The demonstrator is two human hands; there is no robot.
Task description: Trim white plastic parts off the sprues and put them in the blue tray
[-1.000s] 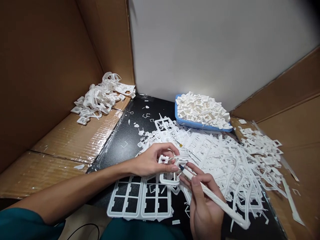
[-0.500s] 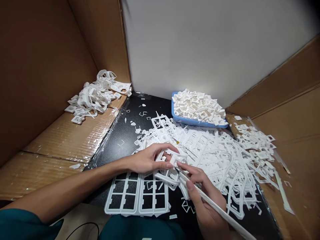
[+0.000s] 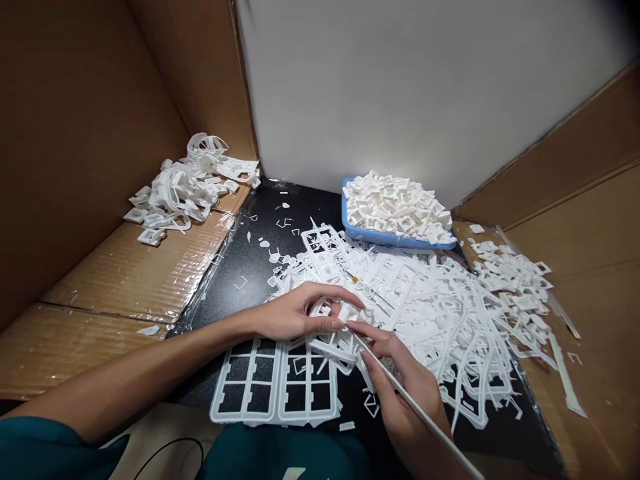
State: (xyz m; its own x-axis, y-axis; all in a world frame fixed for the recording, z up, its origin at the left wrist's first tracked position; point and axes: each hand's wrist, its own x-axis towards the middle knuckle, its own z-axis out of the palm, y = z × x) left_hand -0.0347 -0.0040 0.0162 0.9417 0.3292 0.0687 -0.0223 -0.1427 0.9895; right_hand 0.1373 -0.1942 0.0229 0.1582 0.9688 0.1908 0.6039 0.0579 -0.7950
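Note:
My left hand [image 3: 300, 316] is curled round a small white plastic piece [image 3: 350, 312], its thumb and fingers closed on the edges. In my right hand [image 3: 407, 390] is a long, slim, white-handled craft knife [image 3: 425, 419], gripped like a pen. The knife's tip meets the piece beside my left thumb, where fingers hide the blade. My right index finger reaches to the piece too. Below the hands lies a white plastic grid frame [image 3: 276, 387] with square openings, and loose white frame parts [image 3: 333, 352] overlap its upper right.
Behind stands a blue tray [image 3: 400, 239] heaped with small white pieces. White frames and offcuts [image 3: 425, 313] cover the black table's right side. More white parts lie on cardboard at left [image 3: 183, 190] and right [image 3: 520, 287]. Cardboard walls [image 3: 90, 133] flank the table.
The knife has turned and slid up against the piece, and its dark blade no longer shows. My right hand has shifted slightly left and up; my left hand keeps its hold.

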